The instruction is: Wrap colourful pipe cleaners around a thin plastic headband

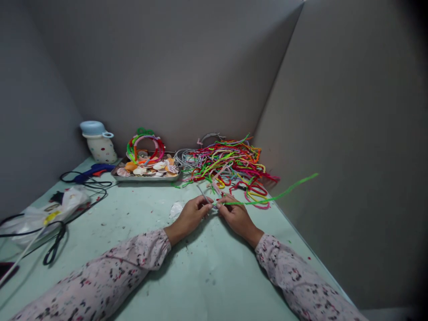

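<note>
Green fuzzy stem (284, 192) is curving rightward, its tip rising; right hand (239, 218) is pinching it, left hand (191, 218) is pinching a grey strand (202, 192), both nearly closed.

grey strand (202, 193): lower end lost between left fingers (206, 208) and right fingers (223, 208); can't tell if it meets green strand.
green strand (284, 193): inner end covered by right fingers.
strand pile (230, 157): beyond fingers, tangled, most ends buried.
tray (147, 179): left of and beyond fingers; bottom hidden under shells (160, 165).
pale scrap (176, 209): just left of left fingers, can't ID.
plastic bag (75, 199): far left of fingers, contents unclear.
dark object (7, 269): far left, nearer than fingers; cut by left edge, no ID.
sleeves (100, 278): nearer than fingers, both cut at bottom edge.
</note>
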`<state>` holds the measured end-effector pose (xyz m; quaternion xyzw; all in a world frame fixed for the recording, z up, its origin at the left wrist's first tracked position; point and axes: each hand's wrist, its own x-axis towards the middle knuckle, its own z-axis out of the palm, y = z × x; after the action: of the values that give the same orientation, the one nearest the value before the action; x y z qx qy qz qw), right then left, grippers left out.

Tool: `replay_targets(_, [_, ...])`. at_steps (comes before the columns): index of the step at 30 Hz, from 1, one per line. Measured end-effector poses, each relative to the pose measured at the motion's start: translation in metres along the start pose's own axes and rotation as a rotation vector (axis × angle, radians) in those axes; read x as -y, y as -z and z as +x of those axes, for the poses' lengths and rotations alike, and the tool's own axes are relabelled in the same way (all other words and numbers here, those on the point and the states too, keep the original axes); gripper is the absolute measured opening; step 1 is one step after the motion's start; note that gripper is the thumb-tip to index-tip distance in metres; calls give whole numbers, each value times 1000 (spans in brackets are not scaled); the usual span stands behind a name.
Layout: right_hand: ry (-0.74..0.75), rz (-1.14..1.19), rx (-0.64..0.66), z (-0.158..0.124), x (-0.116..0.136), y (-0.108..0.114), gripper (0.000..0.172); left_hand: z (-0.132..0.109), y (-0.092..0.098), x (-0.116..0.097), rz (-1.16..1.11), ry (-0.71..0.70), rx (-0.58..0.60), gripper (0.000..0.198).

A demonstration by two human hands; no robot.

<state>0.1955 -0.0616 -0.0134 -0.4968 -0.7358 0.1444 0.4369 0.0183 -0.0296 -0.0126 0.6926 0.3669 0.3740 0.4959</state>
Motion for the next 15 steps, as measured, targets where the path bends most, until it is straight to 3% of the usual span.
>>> replay_targets(15, [45, -12, 14, 1, 4, 1, 16, 0, 0, 4, 92, 3, -16, 26])
